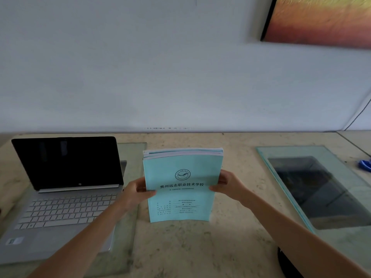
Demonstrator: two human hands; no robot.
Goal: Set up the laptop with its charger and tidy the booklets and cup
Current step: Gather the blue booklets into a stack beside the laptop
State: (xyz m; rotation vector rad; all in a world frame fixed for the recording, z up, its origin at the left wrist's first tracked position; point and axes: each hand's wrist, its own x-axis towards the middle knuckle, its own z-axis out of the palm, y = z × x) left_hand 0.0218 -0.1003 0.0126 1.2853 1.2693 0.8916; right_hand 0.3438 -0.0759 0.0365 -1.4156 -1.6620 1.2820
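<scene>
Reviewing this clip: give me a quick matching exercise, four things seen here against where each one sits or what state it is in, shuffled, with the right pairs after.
Things:
1. silver open laptop
2. stack of pale turquoise paper booklets
3. small blue object
4. orange-red framed picture

Places or states:
A. on the wall, upper right
B. held upright on the desk, left hand and right hand each with a grip on one side
C. far right edge of the desk
D. left on the desk, screen dark

Pairs: 1-D, 2-B, 3-C, 4-A
</scene>
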